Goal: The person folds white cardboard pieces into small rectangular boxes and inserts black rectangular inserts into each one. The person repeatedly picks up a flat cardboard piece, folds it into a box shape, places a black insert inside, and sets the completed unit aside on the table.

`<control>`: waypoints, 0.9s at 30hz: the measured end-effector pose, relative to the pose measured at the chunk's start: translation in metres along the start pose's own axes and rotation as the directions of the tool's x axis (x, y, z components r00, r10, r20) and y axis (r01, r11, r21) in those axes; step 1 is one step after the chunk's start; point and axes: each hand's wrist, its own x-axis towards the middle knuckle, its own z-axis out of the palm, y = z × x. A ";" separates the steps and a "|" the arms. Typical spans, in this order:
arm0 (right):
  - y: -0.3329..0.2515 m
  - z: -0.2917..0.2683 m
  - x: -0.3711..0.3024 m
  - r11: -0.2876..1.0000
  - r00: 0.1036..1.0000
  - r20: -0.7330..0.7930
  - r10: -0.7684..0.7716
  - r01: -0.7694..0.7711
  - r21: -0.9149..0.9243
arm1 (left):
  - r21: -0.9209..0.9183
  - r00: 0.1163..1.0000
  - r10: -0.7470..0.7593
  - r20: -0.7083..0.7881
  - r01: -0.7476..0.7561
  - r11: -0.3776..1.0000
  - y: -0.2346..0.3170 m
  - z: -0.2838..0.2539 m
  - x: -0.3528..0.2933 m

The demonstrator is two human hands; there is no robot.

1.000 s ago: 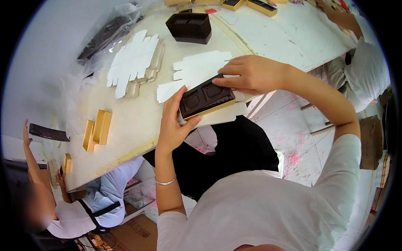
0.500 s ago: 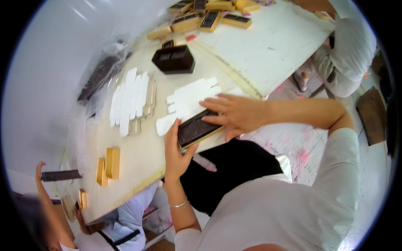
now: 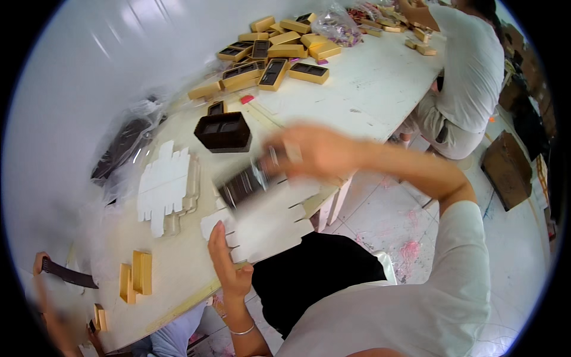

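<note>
My right hand (image 3: pixel 321 152), smeared by motion, grips one end of a gold box with a dark insert (image 3: pixel 239 189) and carries it over the table. The box is blurred, and only its dark face shows. Below it lie flat white die-cut card blanks (image 3: pixel 270 232) at the table's front edge. My left hand (image 3: pixel 231 268) is open beside their left side, fingers stretched out and thumb apart, holding nothing. Farther back stands a stack of dark brown compartment trays (image 3: pixel 223 132). More white card blanks (image 3: pixel 165 187) lie to the left.
Gold boxes (image 3: pixel 285 50) with dark inserts are heaped at the back. Clear plastic wrap (image 3: pixel 113 163) covers dark trays by the wall. Gold box parts (image 3: pixel 141 272) stand at left, near a co-worker's hand holding a dark strip (image 3: pixel 68 273). Another person (image 3: pixel 464 65) sits at right.
My right hand has lifted the box off the white blanks and swung it up and away, out of my left hand. My left hand is now free. The view has shifted, showing more of the far table.
</note>
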 end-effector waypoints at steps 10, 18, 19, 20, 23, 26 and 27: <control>0.006 -0.006 0.043 0.939 0.928 0.270 0.258 -0.307 0.158 | 0.413 0.938 0.004 0.345 -0.156 0.897 0.014 -0.005 0.002; -0.098 0.031 -0.029 0.973 0.965 0.216 0.150 -0.183 0.143 | 0.319 0.932 -0.049 0.360 -0.074 0.945 0.040 -0.004 0.018; -0.099 0.030 -0.029 0.981 0.972 0.188 0.138 -0.160 0.110 | 0.299 0.927 -0.063 0.371 -0.055 0.953 0.042 -0.007 0.023; -0.098 0.030 -0.029 0.977 0.971 0.195 0.136 -0.163 0.135 | 0.290 0.917 -0.070 0.392 -0.051 0.956 0.045 -0.009 0.028; -0.091 0.032 -0.026 0.954 0.972 0.189 0.138 -0.182 0.238 | 0.269 0.893 -0.081 0.442 -0.046 0.962 0.050 -0.016 0.041; -0.084 0.040 -0.021 0.905 0.975 0.124 0.187 -0.220 0.364 | 0.255 0.896 -0.058 0.440 -0.062 0.965 0.048 -0.025 0.048; -0.084 0.045 -0.022 0.886 0.970 0.104 0.222 -0.245 0.393 | 0.248 0.903 -0.048 0.426 -0.066 0.967 0.046 -0.028 0.046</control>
